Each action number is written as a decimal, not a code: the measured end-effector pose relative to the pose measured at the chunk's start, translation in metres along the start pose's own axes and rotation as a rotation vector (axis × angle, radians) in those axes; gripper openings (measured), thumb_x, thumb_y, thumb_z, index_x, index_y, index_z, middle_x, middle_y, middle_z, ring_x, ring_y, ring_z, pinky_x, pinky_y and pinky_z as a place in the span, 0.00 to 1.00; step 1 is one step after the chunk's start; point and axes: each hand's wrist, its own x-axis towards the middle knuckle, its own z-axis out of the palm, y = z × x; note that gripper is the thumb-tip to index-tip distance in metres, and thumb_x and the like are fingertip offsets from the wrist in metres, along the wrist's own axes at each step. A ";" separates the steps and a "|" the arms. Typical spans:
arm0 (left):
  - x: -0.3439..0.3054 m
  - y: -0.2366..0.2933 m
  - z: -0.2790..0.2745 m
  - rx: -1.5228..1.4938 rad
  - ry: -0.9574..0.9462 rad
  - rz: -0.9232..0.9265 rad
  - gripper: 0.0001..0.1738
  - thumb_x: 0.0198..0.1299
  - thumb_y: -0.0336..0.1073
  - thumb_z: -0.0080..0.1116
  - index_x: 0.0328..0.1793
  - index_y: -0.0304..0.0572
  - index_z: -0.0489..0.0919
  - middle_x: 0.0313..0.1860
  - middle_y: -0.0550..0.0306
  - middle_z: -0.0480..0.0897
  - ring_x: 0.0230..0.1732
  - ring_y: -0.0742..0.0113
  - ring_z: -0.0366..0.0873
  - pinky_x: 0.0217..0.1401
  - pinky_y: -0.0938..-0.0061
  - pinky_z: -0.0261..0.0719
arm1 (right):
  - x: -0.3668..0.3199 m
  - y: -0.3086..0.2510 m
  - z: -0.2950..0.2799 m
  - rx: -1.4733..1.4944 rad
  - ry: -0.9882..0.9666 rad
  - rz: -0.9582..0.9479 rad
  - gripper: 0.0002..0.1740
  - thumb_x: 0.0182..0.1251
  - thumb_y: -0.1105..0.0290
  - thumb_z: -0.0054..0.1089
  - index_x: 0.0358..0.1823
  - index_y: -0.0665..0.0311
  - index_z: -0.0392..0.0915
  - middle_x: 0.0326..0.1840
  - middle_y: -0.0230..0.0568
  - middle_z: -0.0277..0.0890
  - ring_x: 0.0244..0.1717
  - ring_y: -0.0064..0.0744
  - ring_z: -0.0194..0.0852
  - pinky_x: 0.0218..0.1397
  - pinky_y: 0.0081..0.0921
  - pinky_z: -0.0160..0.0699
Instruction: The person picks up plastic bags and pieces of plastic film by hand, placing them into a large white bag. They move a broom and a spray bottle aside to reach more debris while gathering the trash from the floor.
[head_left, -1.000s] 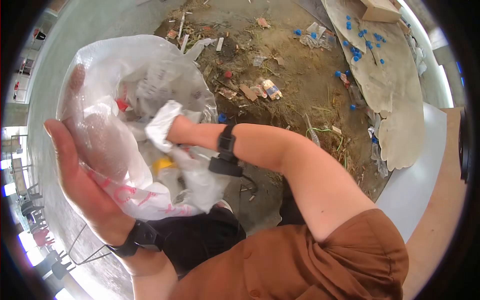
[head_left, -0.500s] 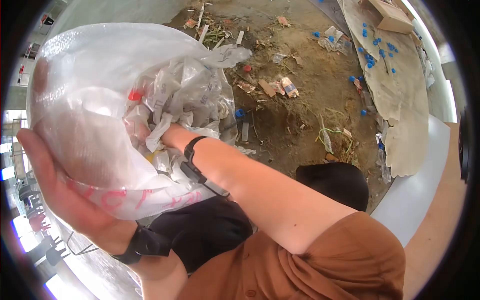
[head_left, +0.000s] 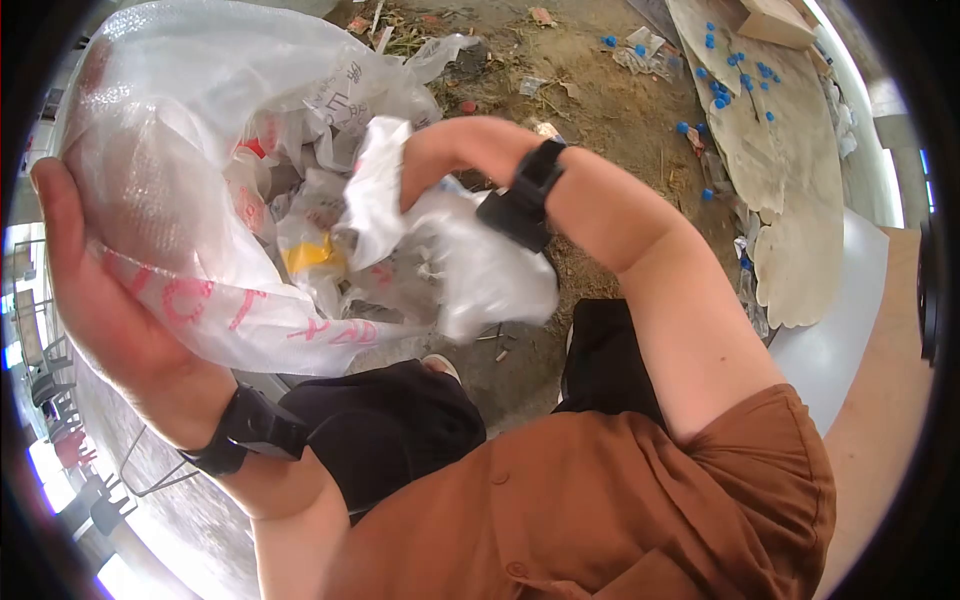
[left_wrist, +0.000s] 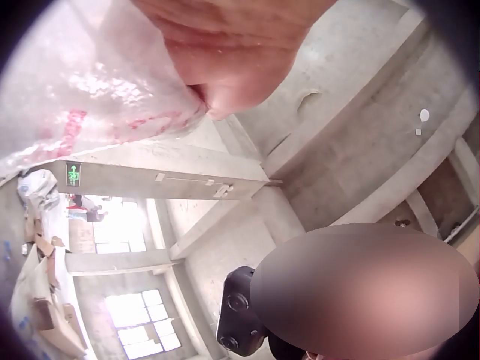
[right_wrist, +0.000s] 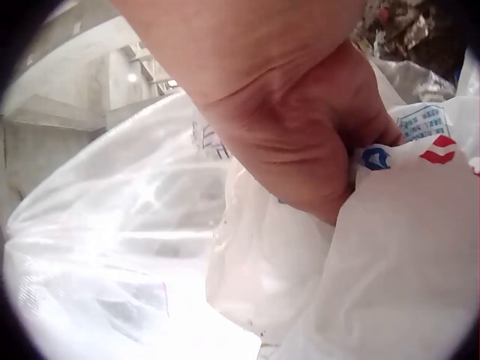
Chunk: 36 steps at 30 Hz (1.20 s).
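A large translucent white woven sack with red lettering stands open on the left in the head view. My left hand grips its near left side, the thumb outside and the fingers showing faintly through the material. Crumpled plastic bags fill the sack, among them something yellow. My right hand is above the right side of the mouth and holds a white plastic bag, blurred in the head view. In the right wrist view, blue and red print shows on that bag, and its folds hide the fingertips.
Dirt ground with scattered litter lies beyond the sack. Blue bottle caps dot a flattened sheet at the right, with a cardboard box behind. The person's knees and shoes are close below the sack.
Half a second ago my right hand was deep inside the sack; now it has come up and to the right with the white plastic bag. My left hand keeps its hold on the sack.
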 end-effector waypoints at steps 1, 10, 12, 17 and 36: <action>0.001 0.000 0.000 0.003 0.004 0.000 0.30 0.66 0.52 0.50 0.61 0.33 0.71 0.56 0.50 0.77 0.54 0.59 0.76 0.58 0.66 0.73 | 0.000 0.024 -0.005 -0.020 0.030 0.009 0.30 0.47 0.51 0.69 0.46 0.68 0.81 0.46 0.45 0.80 0.46 0.36 0.76 0.52 0.33 0.72; 0.004 -0.001 0.000 -0.042 -0.037 -0.020 0.26 0.66 0.48 0.49 0.61 0.34 0.71 0.56 0.49 0.77 0.55 0.59 0.76 0.60 0.64 0.72 | -0.052 0.153 0.001 0.137 0.329 0.384 0.24 0.46 0.57 0.69 0.41 0.68 0.81 0.38 0.46 0.82 0.35 0.37 0.79 0.39 0.36 0.76; 0.005 -0.002 0.001 -0.070 -0.028 -0.014 0.26 0.66 0.47 0.50 0.61 0.34 0.71 0.57 0.49 0.76 0.56 0.58 0.75 0.61 0.64 0.72 | -0.043 0.193 0.028 0.039 0.201 0.474 0.25 0.47 0.55 0.66 0.44 0.65 0.81 0.39 0.44 0.82 0.35 0.41 0.79 0.40 0.37 0.76; -0.005 -0.004 0.035 -0.002 0.225 0.027 0.26 0.66 0.47 0.49 0.61 0.35 0.71 0.58 0.50 0.76 0.57 0.57 0.75 0.62 0.63 0.70 | -0.045 0.173 0.099 0.135 -0.063 0.699 0.22 0.50 0.52 0.63 0.39 0.63 0.82 0.35 0.38 0.80 0.28 0.33 0.77 0.30 0.33 0.77; 0.003 -0.018 0.013 0.516 0.436 0.143 0.37 0.61 0.61 0.45 0.67 0.41 0.66 0.66 0.49 0.68 0.64 0.53 0.69 0.65 0.63 0.68 | 0.108 0.125 0.205 0.634 0.843 0.876 0.16 0.57 0.58 0.57 0.42 0.61 0.78 0.44 0.49 0.80 0.49 0.43 0.79 0.50 0.33 0.77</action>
